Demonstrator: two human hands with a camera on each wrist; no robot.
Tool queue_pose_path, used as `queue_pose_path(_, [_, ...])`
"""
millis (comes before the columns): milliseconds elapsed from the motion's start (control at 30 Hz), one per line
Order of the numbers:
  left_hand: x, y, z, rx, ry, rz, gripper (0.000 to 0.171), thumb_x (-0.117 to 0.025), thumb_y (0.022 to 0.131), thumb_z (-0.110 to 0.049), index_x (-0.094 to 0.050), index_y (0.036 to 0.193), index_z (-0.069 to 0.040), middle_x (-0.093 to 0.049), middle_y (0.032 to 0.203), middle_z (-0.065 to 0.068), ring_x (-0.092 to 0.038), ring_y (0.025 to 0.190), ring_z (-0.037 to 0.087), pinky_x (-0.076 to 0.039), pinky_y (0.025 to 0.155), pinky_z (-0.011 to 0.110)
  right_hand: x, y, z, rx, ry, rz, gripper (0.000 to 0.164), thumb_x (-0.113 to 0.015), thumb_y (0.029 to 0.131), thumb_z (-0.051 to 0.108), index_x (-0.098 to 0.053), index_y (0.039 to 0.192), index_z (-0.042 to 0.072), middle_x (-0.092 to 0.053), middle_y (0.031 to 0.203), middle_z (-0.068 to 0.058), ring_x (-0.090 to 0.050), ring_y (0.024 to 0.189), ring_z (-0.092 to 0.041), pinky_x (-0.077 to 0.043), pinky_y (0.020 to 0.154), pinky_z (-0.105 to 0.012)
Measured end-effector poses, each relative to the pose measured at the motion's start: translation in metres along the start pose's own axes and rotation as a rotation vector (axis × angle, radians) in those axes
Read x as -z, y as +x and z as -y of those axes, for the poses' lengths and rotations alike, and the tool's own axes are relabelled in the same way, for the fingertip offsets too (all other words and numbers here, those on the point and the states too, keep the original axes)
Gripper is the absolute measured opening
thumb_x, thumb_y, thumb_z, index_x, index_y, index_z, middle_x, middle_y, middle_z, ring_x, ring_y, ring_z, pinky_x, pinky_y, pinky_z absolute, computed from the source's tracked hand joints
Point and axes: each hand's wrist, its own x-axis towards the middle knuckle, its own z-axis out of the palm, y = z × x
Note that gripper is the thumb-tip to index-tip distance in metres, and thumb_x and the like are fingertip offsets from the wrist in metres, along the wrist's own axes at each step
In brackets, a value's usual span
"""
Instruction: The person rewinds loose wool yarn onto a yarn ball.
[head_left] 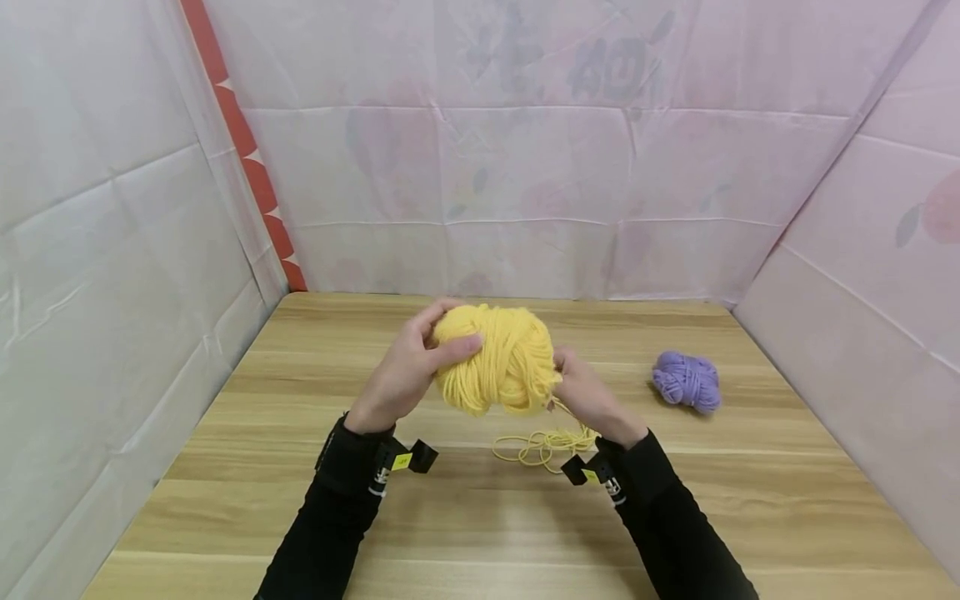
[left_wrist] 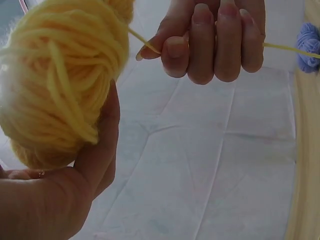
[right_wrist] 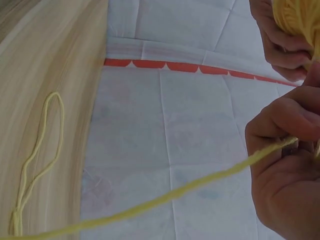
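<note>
Ball of yellow yarn [head_left: 495,358] looks mostly wound, left hand [head_left: 401,371] gripping it, right hand [head_left: 591,398] clutching its strand [right_wrist: 192,188], loose loops [head_left: 564,438] remaining.

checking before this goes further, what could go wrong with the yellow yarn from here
The loose yarn loops on the table cross one another, so they might tangle. The yellow ball is held above the table in the left hand; if that grip slackens, it could drop and unwind.
</note>
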Motion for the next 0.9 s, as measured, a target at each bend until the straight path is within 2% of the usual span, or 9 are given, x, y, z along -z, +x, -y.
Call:
queue_pose_path(167, [-0.001, -0.001, 0.001, 0.030, 0.108, 0.088, 0.042, -0.069, 0.088, -0.013, -0.053, 0.126, -0.014, -0.059, 0.107, 0.011, -0.065, 0.085, 0.018, -0.059, 0.072, 0.033, 0.003, -0.001, 0.004, -0.038, 0.075, -0.004, 0.015, -0.051, 0.097, 0.009, -0.065, 0.095, 0.007, -0.064, 0.085, 0.001, -0.061, 0.075, -0.010, -0.054, 0.069, -0.025])
queue_pose_path(300, [-0.004, 0.000, 0.002, 0.070, 0.219, 0.116, 0.043, -0.073, 0.084, -0.016, -0.058, 0.124, -0.020, -0.059, 0.110, 0.010, -0.062, 0.089, 0.021, -0.057, 0.075, 0.034, 0.004, 0.000, 0.006, -0.043, 0.105, -0.006, 0.017, -0.049, 0.100, 0.017, -0.063, 0.094, 0.008, -0.063, 0.088, 0.001, -0.061, 0.079, -0.009, -0.054, 0.071, -0.024])
queue_pose_path(367, [-0.005, 0.001, 0.003, 0.071, 0.291, 0.127, 0.044, -0.076, 0.083, -0.018, -0.059, 0.123, -0.022, -0.061, 0.110, 0.009, -0.062, 0.091, 0.021, -0.057, 0.076, 0.036, 0.005, 0.001, 0.007, -0.044, 0.117, -0.023, 0.021, -0.049, 0.101, 0.023, -0.062, 0.091, 0.009, -0.061, 0.086, 0.003, -0.058, 0.076, -0.007, -0.052, 0.067, -0.021])
queue_pose_path(467, [-0.006, 0.002, 0.006, 0.055, 0.406, 0.128, 0.045, -0.078, 0.081, -0.021, -0.060, 0.122, -0.026, -0.062, 0.109, 0.005, -0.061, 0.094, 0.020, -0.055, 0.078, 0.036, 0.006, 0.000, 0.007, -0.038, 0.167, -0.065, 0.024, -0.049, 0.101, 0.027, -0.058, 0.086, 0.011, -0.052, 0.073, 0.006, -0.050, 0.063, -0.005, -0.041, 0.055, -0.020])
queue_pose_path(533, [-0.006, 0.004, 0.009, 0.043, 0.464, 0.117, 0.046, -0.079, 0.079, -0.023, -0.061, 0.121, -0.027, -0.063, 0.108, 0.003, -0.061, 0.094, 0.020, -0.055, 0.078, 0.036, 0.007, -0.001, 0.007, -0.019, 0.203, -0.081, 0.023, -0.049, 0.102, 0.026, -0.054, 0.085, 0.011, -0.042, 0.067, 0.006, -0.039, 0.057, -0.007, -0.028, 0.051, -0.025])
queue_pose_path(600, [-0.006, 0.005, 0.012, 0.030, 0.514, 0.099, 0.046, -0.080, 0.079, -0.023, -0.061, 0.121, -0.026, -0.063, 0.107, 0.002, -0.060, 0.093, 0.019, -0.055, 0.078, 0.035, 0.008, -0.003, 0.008, 0.010, 0.239, -0.086, 0.022, -0.047, 0.102, 0.024, -0.050, 0.086, 0.010, -0.034, 0.064, 0.004, -0.032, 0.054, -0.011, -0.021, 0.053, -0.031])
queue_pose_path(733, [-0.006, 0.008, 0.016, 0.001, 0.615, 0.033, 0.046, -0.080, 0.078, -0.023, -0.061, 0.120, -0.021, -0.064, 0.107, 0.003, -0.060, 0.092, 0.018, -0.053, 0.077, 0.032, 0.009, -0.007, 0.014, 0.066, 0.276, -0.086, 0.018, -0.045, 0.103, 0.022, -0.053, 0.095, 0.008, -0.033, 0.064, 0.002, -0.028, 0.054, -0.015, -0.018, 0.055, -0.034])
queue_pose_path(900, [-0.007, 0.010, 0.017, -0.005, 0.721, -0.091, 0.045, -0.080, 0.078, -0.027, -0.061, 0.117, -0.018, -0.066, 0.105, 0.005, -0.059, 0.091, 0.018, -0.051, 0.075, 0.030, 0.005, -0.012, 0.023, 0.101, 0.245, -0.096, 0.019, -0.046, 0.103, 0.020, -0.058, 0.106, 0.005, -0.038, 0.061, 0.004, -0.030, 0.052, -0.013, -0.018, 0.052, -0.036])
